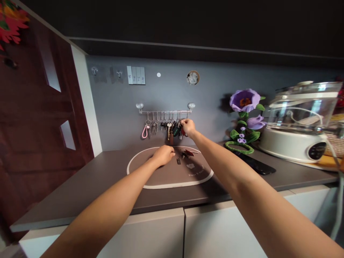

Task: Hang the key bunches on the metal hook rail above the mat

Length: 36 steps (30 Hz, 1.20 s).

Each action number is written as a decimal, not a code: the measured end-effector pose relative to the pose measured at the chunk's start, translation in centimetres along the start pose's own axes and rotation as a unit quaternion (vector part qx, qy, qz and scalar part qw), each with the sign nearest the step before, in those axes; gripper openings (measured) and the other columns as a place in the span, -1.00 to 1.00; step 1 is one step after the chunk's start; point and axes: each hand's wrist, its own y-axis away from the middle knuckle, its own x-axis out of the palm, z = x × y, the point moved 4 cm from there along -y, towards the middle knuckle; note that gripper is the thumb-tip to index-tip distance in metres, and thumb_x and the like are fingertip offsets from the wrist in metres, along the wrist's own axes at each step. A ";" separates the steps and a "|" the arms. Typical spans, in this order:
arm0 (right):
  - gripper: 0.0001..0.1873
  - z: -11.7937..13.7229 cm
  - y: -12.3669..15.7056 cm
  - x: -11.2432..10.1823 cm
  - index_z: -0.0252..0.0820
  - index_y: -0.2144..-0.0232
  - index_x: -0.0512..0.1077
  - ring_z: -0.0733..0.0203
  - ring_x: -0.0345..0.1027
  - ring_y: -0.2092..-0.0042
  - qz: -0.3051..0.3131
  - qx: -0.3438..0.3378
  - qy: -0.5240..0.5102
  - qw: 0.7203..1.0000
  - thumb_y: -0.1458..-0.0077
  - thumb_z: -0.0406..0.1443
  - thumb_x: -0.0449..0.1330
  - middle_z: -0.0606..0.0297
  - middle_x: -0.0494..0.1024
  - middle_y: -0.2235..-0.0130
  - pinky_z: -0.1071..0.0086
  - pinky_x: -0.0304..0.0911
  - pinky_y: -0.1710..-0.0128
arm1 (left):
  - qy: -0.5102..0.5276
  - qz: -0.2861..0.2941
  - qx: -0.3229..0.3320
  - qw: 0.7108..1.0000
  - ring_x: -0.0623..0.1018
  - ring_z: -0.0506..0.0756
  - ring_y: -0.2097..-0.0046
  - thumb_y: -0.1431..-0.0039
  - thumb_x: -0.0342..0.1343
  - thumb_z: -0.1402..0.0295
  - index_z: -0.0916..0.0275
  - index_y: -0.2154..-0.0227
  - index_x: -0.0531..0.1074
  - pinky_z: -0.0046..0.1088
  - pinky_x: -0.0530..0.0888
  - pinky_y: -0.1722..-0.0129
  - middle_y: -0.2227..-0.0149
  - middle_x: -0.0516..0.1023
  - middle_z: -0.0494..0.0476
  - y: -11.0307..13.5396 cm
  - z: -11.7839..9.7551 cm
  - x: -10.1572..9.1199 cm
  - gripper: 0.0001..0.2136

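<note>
Pinching silvery keys [180, 135], red fob [184, 132] alongside, mid-frame: right hand [189, 127] grip | left hand [163, 155] curled over oval brown mat [161, 177], just below centre | its grip's contents: cannot tell

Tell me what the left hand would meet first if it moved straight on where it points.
Probably the keys on the mat, but the height of the left hand is unclear, so it might pass above them.

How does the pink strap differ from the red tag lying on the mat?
The pink strap hangs from the hook rail, while the red tag lies on the mat. The pink strap is a pale, rounded loop; the red tag is darker and looks flat. Both appear to be beside keys.
</note>
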 end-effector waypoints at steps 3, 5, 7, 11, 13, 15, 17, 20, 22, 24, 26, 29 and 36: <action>-0.84 -0.7 -0.2 0.2 -0.27 0.46 0.41 0.33 0.27 0.44 0.006 -0.006 -0.016 1.000 0.05 -0.37 0.02 0.29 0.45 0.46 0.39 0.23 0.29 | 0.027 -0.006 0.022 0.999 0.49 0.10 0.22 -0.09 -0.05 0.34 0.25 0.33 0.50 -0.47 0.32 0.24 0.26 0.55 0.18 -0.1 -0.1 0.3 -0.77; -0.82 -1.1 -0.2 0.3 -0.27 0.42 0.42 0.32 0.30 0.42 0.010 -0.014 -0.028 0.999 0.06 -0.39 0.02 0.28 0.47 0.44 0.36 0.25 0.26 | 0.044 -0.007 0.038 0.998 0.49 0.09 0.25 -0.08 -0.05 0.32 0.25 0.33 0.50 -0.47 0.32 0.27 0.27 0.55 0.17 -0.1 -0.3 0.6 -0.77; -0.80 -1.5 0.0 0.2 -0.26 0.38 0.42 0.31 0.33 0.39 0.018 -0.020 -0.036 0.999 0.06 -0.41 0.02 0.27 0.48 0.42 0.33 0.26 0.22 | 0.056 -0.012 0.044 0.997 0.49 0.08 0.29 -0.07 -0.04 0.30 0.25 0.34 0.50 -0.48 0.31 0.29 0.29 0.56 0.16 -0.2 -0.3 1.0 -0.76; -0.74 -2.0 0.9 -0.1 -0.25 0.26 0.41 0.26 0.38 0.28 0.023 -0.013 -0.038 0.999 0.05 -0.41 0.03 0.21 0.50 0.31 0.27 0.26 0.15 | 0.084 -0.017 0.031 0.996 0.47 0.06 0.34 -0.08 -0.06 0.23 0.23 0.44 0.53 -0.49 0.31 0.29 0.38 0.56 0.13 -0.3 -0.5 1.6 -0.72; -0.70 -2.1 1.7 -0.6 -0.26 0.21 0.40 0.23 0.38 0.21 0.012 -0.004 -0.031 0.999 0.05 -0.41 0.04 0.16 0.50 0.23 0.25 0.24 0.11 | 0.094 -0.015 0.027 0.995 0.47 0.05 0.34 -0.06 -0.05 0.20 0.21 0.51 0.54 -0.49 0.31 0.26 0.42 0.55 0.11 -0.4 -0.7 1.8 -0.70; -0.69 -1.9 2.7 -1.1 -0.27 0.20 0.39 0.20 0.36 0.15 -0.001 0.002 -0.021 1.000 0.05 -0.42 0.04 0.14 0.49 0.17 0.24 0.21 0.05 | 0.093 -0.025 0.015 0.995 0.46 0.06 0.31 -0.03 0.00 0.18 0.19 0.56 0.54 -0.49 0.30 0.24 0.43 0.55 0.11 -0.4 -0.9 1.8 -0.72; -0.70 -1.8 3.9 -1.5 -0.27 0.22 0.40 0.19 0.36 0.13 0.000 0.003 -0.017 1.000 0.05 -0.43 0.04 0.15 0.49 0.17 0.24 0.18 0.03 | 0.095 -0.030 -0.005 0.995 0.46 0.06 0.31 0.01 0.03 0.20 0.19 0.58 0.54 -0.50 0.30 0.25 0.45 0.55 0.11 -0.5 -1.1 1.8 -0.74; -0.73 -1.8 5.9 -1.8 -0.27 0.24 0.41 0.20 0.37 0.13 0.022 0.010 -0.018 1.000 0.04 -0.43 0.03 0.16 0.51 0.18 0.27 0.19 0.03 | 0.115 -0.011 -0.037 0.993 0.44 0.01 0.44 0.01 0.02 0.28 0.21 0.58 0.54 -0.52 0.30 0.36 0.51 0.54 0.07 -0.6 -1.3 2.0 -0.77; -0.72 -2.3 7.1 -2.0 -0.29 0.22 0.40 0.21 0.35 0.10 0.026 0.020 -0.011 0.999 0.03 -0.42 0.03 0.14 0.49 0.14 0.29 0.18 0.02 | 0.125 -0.004 -0.056 0.991 0.42 -0.02 0.51 0.03 0.01 0.34 0.24 0.58 0.54 -0.54 0.29 0.43 0.55 0.53 0.05 -0.7 -1.2 2.2 -0.79; -0.71 -2.8 8.1 -2.2 -0.30 0.20 0.39 0.21 0.34 0.07 0.025 0.026 -0.001 0.999 0.02 -0.41 0.04 0.12 0.47 0.11 0.31 0.17 0.01 | 0.132 -0.003 -0.068 0.989 0.42 -0.03 0.52 0.06 0.01 0.40 0.27 0.60 0.53 -0.55 0.28 0.46 0.57 0.52 0.06 -0.8 -1.0 2.3 -0.80; -0.71 -3.4 8.8 -2.4 -0.28 0.20 0.39 0.23 0.34 0.08 0.031 0.025 0.011 0.999 0.02 -0.41 0.04 0.13 0.47 0.11 0.33 0.18 0.02 | 0.142 0.001 -0.071 0.987 0.42 -0.03 0.51 0.08 0.00 0.44 0.30 0.62 0.51 -0.56 0.28 0.46 0.57 0.52 0.07 -0.9 -0.6 2.5 -0.81; -0.73 -3.8 9.3 -2.5 -0.25 0.22 0.40 0.25 0.35 0.11 0.044 0.010 0.050 0.998 0.01 -0.40 0.03 0.15 0.49 0.14 0.34 0.19 0.03 | 0.158 0.006 -0.078 0.984 0.41 -0.03 0.50 0.05 -0.01 0.44 0.33 0.61 0.49 -0.56 0.29 0.44 0.57 0.51 0.09 -0.8 -0.1 2.6 -0.80; -0.77 -3.6 9.4 -2.1 -0.24 0.30 0.43 0.20 0.37 0.17 0.088 -0.036 0.136 0.986 0.03 -0.44 0.03 0.15 0.51 0.23 0.30 0.21 0.08 | 0.271 -0.037 -0.154 0.950 0.38 -0.02 0.49 0.03 0.00 0.47 0.32 0.58 0.41 -0.50 0.32 0.42 0.54 0.47 0.07 0.2 0.7 1.3 -0.88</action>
